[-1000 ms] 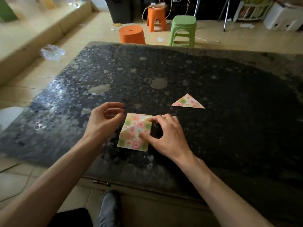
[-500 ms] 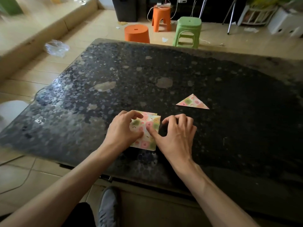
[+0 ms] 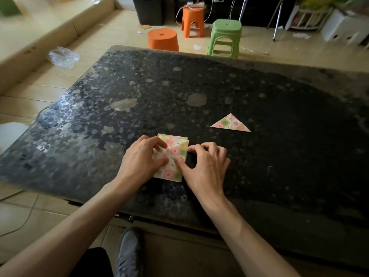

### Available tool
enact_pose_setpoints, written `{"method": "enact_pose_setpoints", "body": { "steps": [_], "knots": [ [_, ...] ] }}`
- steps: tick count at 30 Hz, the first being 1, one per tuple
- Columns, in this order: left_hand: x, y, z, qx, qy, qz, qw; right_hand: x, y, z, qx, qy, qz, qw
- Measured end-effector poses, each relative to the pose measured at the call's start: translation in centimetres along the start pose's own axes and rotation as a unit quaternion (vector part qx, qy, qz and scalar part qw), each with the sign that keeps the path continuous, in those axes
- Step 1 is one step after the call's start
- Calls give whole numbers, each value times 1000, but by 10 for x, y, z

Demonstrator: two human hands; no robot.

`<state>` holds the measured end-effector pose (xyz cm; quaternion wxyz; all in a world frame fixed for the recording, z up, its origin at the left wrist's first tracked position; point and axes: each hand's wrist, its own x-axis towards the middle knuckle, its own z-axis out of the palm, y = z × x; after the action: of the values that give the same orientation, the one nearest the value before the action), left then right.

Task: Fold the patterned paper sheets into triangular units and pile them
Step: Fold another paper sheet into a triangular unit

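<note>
The patterned paper sheet (image 3: 173, 156) lies flat on the dark speckled bench (image 3: 279, 160), near its front edge, a small stack of square sheets in pink, green and yellow checks with their far edges slightly offset. Both hands rest on it. The left hand (image 3: 142, 159) covers the sheet's left part, fingers curled and pressing down, the index fingertip on the upper half and the thumb lower on the paper; it is not closed around anything, only pressed on the sheet. The right hand (image 3: 207, 165) sits at the sheet's right edge, its thumb laid on the paper beside the left thumb, the other fingers bent with their tips at the top right corner; whether those tips pinch a layer or just touch the edge cannot be told.

Beyond the right hand and a little to its right, well apart from the sheet, lies a folded triangular unit (image 3: 230, 123) of the same paper, flat on the bench, apex pointing away.

Past the bench's far edge, ahead of the hands, stand a green stool (image 3: 225, 37) and two orange ones, the round orange stool (image 3: 163, 39) close to the bench and the tall orange stool (image 3: 193, 20) farther back. Far to the left of the left hand a crumpled clear plastic bag (image 3: 63, 56) lies on the tiled floor. Below the left forearm a grey shoe (image 3: 127, 252) shows under the bench's front edge.
</note>
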<state>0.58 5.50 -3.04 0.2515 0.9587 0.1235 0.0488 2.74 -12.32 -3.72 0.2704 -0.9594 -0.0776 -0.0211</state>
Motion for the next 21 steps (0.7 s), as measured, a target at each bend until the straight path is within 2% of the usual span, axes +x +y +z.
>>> {"method": "enact_pose_setpoints", "body": {
  "steps": [6,12,16,19,21],
  "knots": [
    [0,-4,4,16,8,2,1000,1,-6,8,41,-8,8,999],
    [1,-6,5,17,14,8,1000,5,-14,10,209,15,54,976],
    [1,-7,6,14,19,12,1000,11,-16,5,161,-5,80,984],
    [1,-6,6,13,23,12,1000,12,-16,8,88,-6,63,994],
    [1,-6,7,11,22,12,1000,11,-18,12,84,-10,53,995]
  ]
}}
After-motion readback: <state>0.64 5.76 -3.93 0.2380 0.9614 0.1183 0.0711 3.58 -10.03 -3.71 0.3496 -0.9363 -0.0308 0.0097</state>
